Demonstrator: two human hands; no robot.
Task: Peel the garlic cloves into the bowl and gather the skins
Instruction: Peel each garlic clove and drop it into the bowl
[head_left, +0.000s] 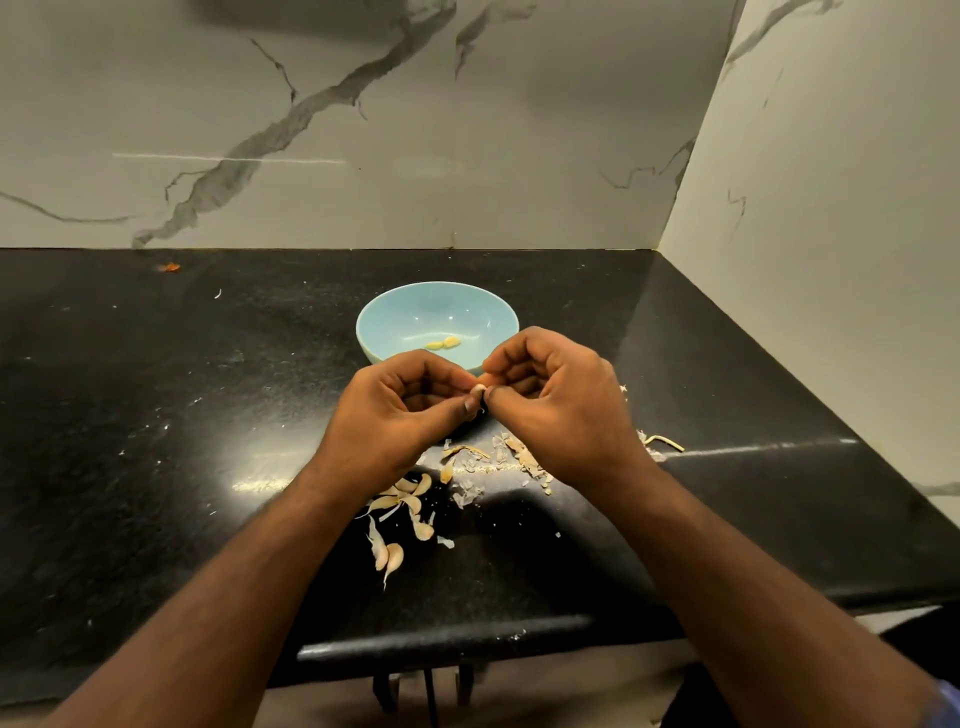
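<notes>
A single garlic clove (478, 388) is held above the black table (156, 415), just in front of the near rim of the light blue bowl (395, 317). The left hand (387, 415) pinches the clove between thumb and curled fingers; the right hand (558, 405) meets it from the other side, its fingertips (493, 364) curled onto the same clove, so both grips are pressed together on it. Only a small pale part of the clove shows between the fingers. Inside the bowl lie two peeled cloves (442, 343), yellowish, touching each other near the bottom. Below the hands, on the table, unpeeled cloves (402, 512) lie in a loose cluster near the front edge, under the left wrist. Papery skins (483, 462) are scattered beside them, spreading to the right under the right hand, with a dry stem piece (665, 441) farther right. Behind the table rise marble-patterned walls (467, 130) that meet in a corner at the right.
</notes>
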